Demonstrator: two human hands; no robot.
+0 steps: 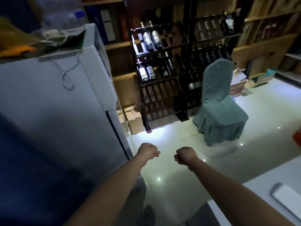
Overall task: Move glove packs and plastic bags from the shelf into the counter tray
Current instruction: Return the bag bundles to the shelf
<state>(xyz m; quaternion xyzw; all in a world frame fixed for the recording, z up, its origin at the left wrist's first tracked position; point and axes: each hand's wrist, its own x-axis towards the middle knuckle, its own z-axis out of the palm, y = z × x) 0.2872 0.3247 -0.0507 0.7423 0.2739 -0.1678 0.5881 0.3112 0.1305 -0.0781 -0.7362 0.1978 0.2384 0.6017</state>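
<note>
Both my arms reach forward over the glossy tiled floor. My left hand (pixel 147 152) is curled into a loose fist with nothing in it, close to the corner of a tall white cabinet (pixel 65 98). My right hand (pixel 184 156) is also closed in a fist and holds nothing. The two fists are about a hand's width apart. A white counter (pixel 254 190) lies at the lower right, with a flat white tray-like object (pixel 288 198) on it. No glove packs or plastic bags can be made out in this dim view.
A dark wooden wine rack (pixel 162 70) with several bottles stands ahead. A chair in a teal cover (pixel 218 103) sits right of it. Cardboard boxes (pixel 133 119) rest on the floor by the cabinet. Wooden shelves (pixel 268 38) line the right wall. A paper bag (pixel 53 38) sits atop the cabinet.
</note>
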